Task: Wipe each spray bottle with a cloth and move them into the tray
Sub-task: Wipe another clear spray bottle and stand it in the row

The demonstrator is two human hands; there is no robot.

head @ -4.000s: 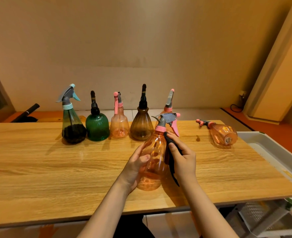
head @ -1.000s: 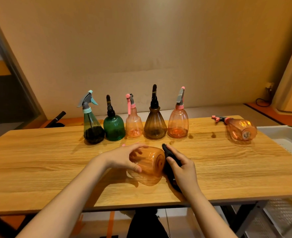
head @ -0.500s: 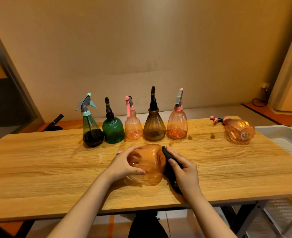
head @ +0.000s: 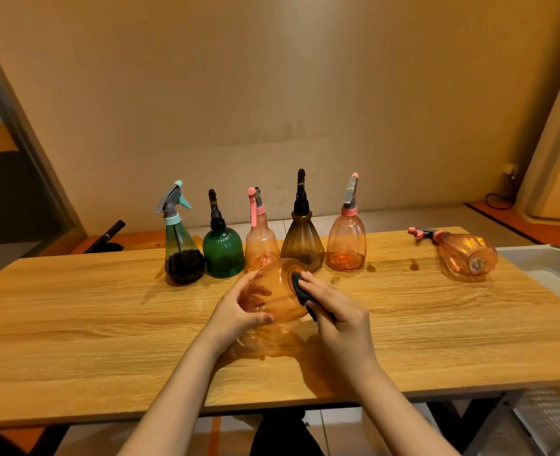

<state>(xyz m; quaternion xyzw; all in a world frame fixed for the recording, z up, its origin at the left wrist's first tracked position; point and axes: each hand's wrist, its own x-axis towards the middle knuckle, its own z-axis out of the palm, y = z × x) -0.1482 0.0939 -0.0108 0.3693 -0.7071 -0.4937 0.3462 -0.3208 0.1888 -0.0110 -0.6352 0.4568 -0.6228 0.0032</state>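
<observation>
because the orange spray bottle (head: 273, 292) is tipped on its side with its base turned toward the camera, the head view shows that the underside is the part being cleaned. the left hand (head: 239, 312) curls around the bottle's body from below and from the left, thumb on the near wall, so that the bottle is held off the wooden surface (head: 91, 324) and kept from rolling. the right hand (head: 333, 311) pinches a dark cloth (head: 300, 289) in bent fingers and presses it against the right edge of the bottle's base; that seems the reason for the tilt, since a standing bottle would hide its bottom. the nozzle end is hidden behind the body and the hands.

five more bottles stand upright in a row along the far edge of the surface: a dark teal-capped bottle (head: 181, 248), a green ribbed bottle (head: 222, 250), a pale pink bottle (head: 260, 241), a brown ribbed bottle (head: 302, 240) and a pink rounded bottle (head: 346, 241). they look lined up to wait their turn, within reach but apart from the wiping.

another orange bottle (head: 463, 251) lies on its side at the far right, near the white tray (head: 535, 268) that sits beside the surface's right end. no bottle can be seen in the visible part of the tray, so i judge the task to be early.
</observation>
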